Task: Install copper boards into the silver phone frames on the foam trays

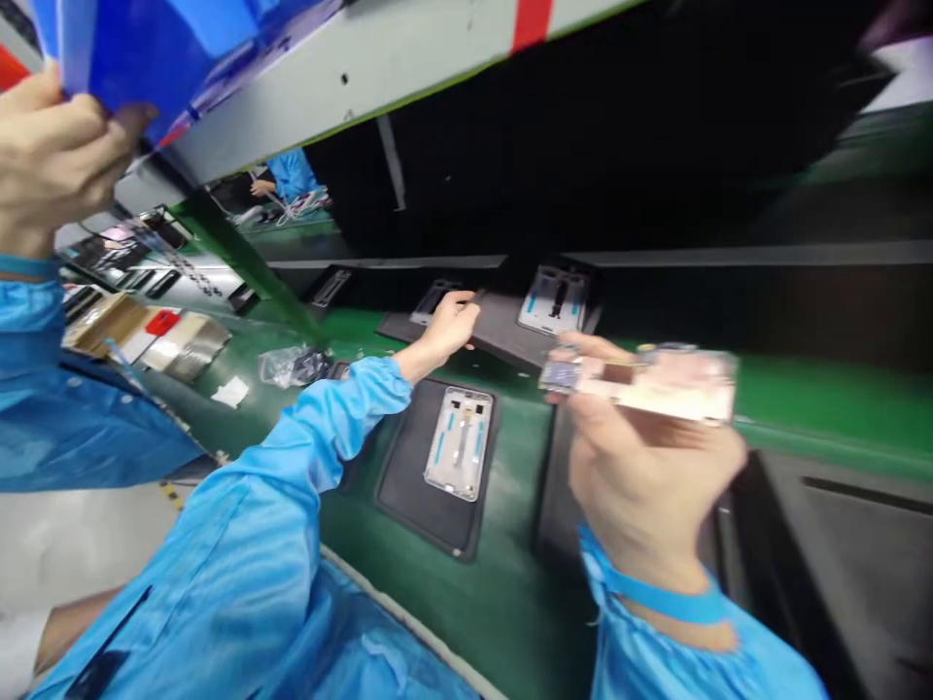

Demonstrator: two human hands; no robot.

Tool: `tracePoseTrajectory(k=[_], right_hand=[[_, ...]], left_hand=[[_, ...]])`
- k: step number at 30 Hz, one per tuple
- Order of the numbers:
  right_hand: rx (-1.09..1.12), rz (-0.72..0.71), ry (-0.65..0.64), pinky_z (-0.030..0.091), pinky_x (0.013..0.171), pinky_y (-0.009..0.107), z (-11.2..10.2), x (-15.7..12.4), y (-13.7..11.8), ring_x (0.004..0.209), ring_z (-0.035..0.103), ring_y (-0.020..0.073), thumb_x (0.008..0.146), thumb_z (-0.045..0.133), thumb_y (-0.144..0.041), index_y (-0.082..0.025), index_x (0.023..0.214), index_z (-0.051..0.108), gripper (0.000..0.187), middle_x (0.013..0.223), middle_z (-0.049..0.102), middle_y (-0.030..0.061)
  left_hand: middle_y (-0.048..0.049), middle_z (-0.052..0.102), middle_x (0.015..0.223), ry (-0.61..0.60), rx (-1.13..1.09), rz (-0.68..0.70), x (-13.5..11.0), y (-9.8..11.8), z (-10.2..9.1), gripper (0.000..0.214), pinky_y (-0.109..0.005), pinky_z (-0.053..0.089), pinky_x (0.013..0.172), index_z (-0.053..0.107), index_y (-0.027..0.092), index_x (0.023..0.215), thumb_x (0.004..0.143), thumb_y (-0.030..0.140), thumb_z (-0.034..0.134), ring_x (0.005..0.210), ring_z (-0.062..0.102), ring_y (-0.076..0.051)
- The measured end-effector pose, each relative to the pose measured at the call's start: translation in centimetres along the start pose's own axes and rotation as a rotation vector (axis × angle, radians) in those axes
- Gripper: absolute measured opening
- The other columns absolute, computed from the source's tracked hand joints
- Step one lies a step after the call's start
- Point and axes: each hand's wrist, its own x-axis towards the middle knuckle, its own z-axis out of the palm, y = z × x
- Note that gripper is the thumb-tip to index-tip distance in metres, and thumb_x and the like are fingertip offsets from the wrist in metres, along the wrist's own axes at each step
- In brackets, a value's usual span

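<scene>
My right hand (645,467) grips a pale pink-gold phone frame (656,384), slightly blurred, raised above the green bench (510,603). My left hand (444,331) reaches over a black mat (496,326), with a thin dark strip (475,296) showing at its fingertips. Just beyond those fingers lies a metal phone frame (433,301). Below my left forearm, another silver phone frame (459,443) with blue strips rests on a black pad (397,496). A third frame (554,299) sits further along at the back.
At the upper left, a co-worker's hand (54,156) holds a blue package (138,49). A clear plastic bag (288,366), white paper (231,392) and cardboard (106,326) lie on the bench. A grey beam (350,87) runs overhead, and another person (292,175) works beyond.
</scene>
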Motion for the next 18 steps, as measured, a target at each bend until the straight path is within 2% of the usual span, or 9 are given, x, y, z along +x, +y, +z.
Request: tracePoseTrajectory(k=[2,4,7,9,13,18], right_hand=[[0.023,-0.041,0.035,0.062,0.082,0.041,0.3,0.0,0.0,0.098,0.078,0.0241,0.075,0.092,-0.021,-0.025,0.095,0.083,0.023,0.106,0.082,0.006],[0.046,-0.071,0.052,0.061,0.081,0.043,0.5,0.1,0.1,0.097,0.078,0.0251,0.071,0.094,-0.021,-0.024,0.089,0.083,0.021,0.101,0.083,0.0061],[0.028,-0.087,0.056,0.06,0.081,0.046,0.7,0.3,0.3,0.091,0.078,0.0261,0.069,0.095,-0.02,-0.022,0.083,0.082,0.018,0.101,0.083,0.0083],[0.002,-0.096,0.076,0.059,0.082,0.051,0.7,0.4,0.5,0.09,0.078,0.029,0.065,0.097,-0.023,-0.021,0.08,0.082,0.021,0.098,0.083,0.01],[-0.113,-0.069,0.112,0.058,0.088,0.061,0.9,0.4,1.1,0.093,0.078,0.0352,0.059,0.1,-0.031,-0.021,0.077,0.081,0.028,0.09,0.08,0.0108],[-0.299,0.011,0.12,0.057,0.087,0.065,0.4,0.1,1.9,0.09,0.076,0.0364,0.056,0.101,-0.033,-0.023,0.077,0.081,0.031,0.091,0.08,0.0116]], left_hand=[[-0.0091,0.074,0.102,0.063,-0.026,-0.008,-2.6,-0.4,-5.5,0.043,-0.033,0.059,0.079,0.064,0.013,0.137,0.095,0.019,0.057,0.084,0.069,-0.019],[-0.008,0.076,0.102,0.137,-0.06,0.005,-5.6,-1.1,-11.1,0.045,-0.03,0.057,0.083,0.072,0.013,0.129,0.087,0.016,0.057,0.09,0.07,-0.019],[-0.0073,0.079,0.111,0.28,-0.117,-0.007,-10.4,-3.3,-18.5,0.05,-0.027,0.055,0.087,0.076,0.013,0.123,0.076,0.023,0.063,0.101,0.07,-0.022],[-0.0073,0.079,0.114,0.38,-0.15,-0.047,-13.8,-5.6,-22.6,0.055,-0.027,0.055,0.085,0.077,0.013,0.122,0.069,0.028,0.069,0.103,0.07,-0.024],[-0.0071,0.082,0.104,0.575,-0.216,-0.176,-20.7,-10.7,-29.1,0.061,-0.026,0.056,0.074,0.078,0.013,0.118,0.059,0.032,0.076,0.093,0.073,-0.025],[-0.0004,0.082,0.09,0.779,-0.266,-0.318,-27.5,-16.7,-35.0,0.056,-0.026,0.058,0.067,0.079,0.019,0.106,0.052,0.031,0.073,0.078,0.073,-0.022]])
